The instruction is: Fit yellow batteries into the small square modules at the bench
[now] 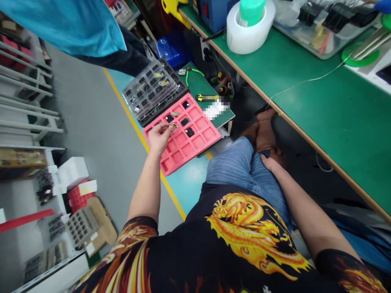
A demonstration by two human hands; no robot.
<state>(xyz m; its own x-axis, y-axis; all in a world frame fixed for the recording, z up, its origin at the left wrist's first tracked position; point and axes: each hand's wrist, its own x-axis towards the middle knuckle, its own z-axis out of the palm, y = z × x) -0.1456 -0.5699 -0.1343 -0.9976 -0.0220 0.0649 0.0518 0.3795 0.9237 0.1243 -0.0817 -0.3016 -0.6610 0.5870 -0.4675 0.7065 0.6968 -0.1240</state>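
My left hand (159,137) pinches a small part with a silvery rim and a yellow patch (173,127). It is over the pink compartment tray (195,142), and the part's exact kind is too small to make out. Several black square pieces, such as one black piece (185,121), lie in the tray's pockets, and a green sliver-like item (174,114) is near them. My right hand (273,159) rests on my leg, its fingers laid over the denim shorts and holding nothing visible.
Stacked clear trays with small parts (149,87) adjoin the pink tray. A yellow-black cutter knife (207,98) and green-handled pliers (194,74) lie on a small green board. A person in a blue top (79,28) stands beyond. The green bench (305,106) carries tape rolls (249,34).
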